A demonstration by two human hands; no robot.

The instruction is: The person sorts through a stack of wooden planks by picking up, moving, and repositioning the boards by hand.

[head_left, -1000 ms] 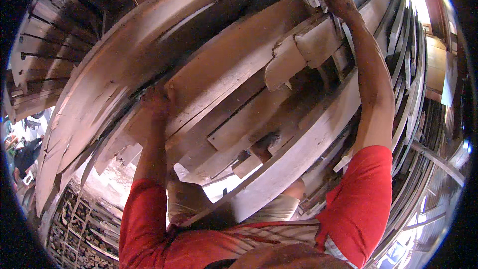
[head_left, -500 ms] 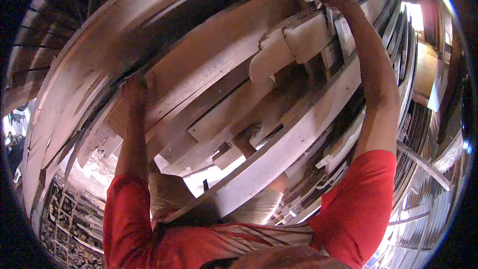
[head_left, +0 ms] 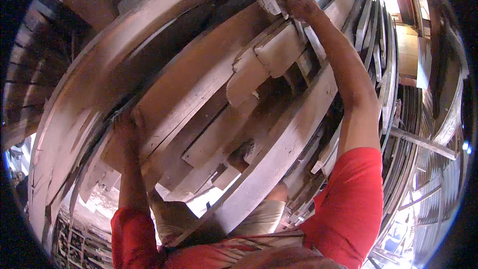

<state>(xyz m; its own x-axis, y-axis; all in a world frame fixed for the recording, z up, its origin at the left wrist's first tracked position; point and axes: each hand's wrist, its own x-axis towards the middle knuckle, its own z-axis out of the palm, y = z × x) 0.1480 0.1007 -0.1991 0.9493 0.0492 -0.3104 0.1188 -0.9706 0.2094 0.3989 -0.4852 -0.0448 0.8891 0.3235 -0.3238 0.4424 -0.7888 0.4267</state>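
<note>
My left hand [head_left: 128, 123] is closed over the upper edge of a wide brown plank [head_left: 199, 72], near its lower left end. At the upper right, my right hand [head_left: 297, 4] is closed around a pale wooden board [head_left: 269, 3] by the plank's far end. Its fingertips are partly hidden. Below the wide plank lie shorter boards with broken, rounded ends [head_left: 244, 82]. Nearer to me, a long pale plank [head_left: 269, 164] slants across my lap, and neither hand touches it.
A thick curved timber [head_left: 74, 99] runs along the left. More long boards [head_left: 386, 65] are stacked at the right, with a loose wooden bar [head_left: 423, 143] jutting out beyond them. Corrugated sheets [head_left: 435, 199] stand at the lower right. My foot [head_left: 241, 154] shows between boards.
The view has swung, so the boards and my right arm appear farther left. My left hand sits a little lower in the picture. Both hands keep their holds.
</note>
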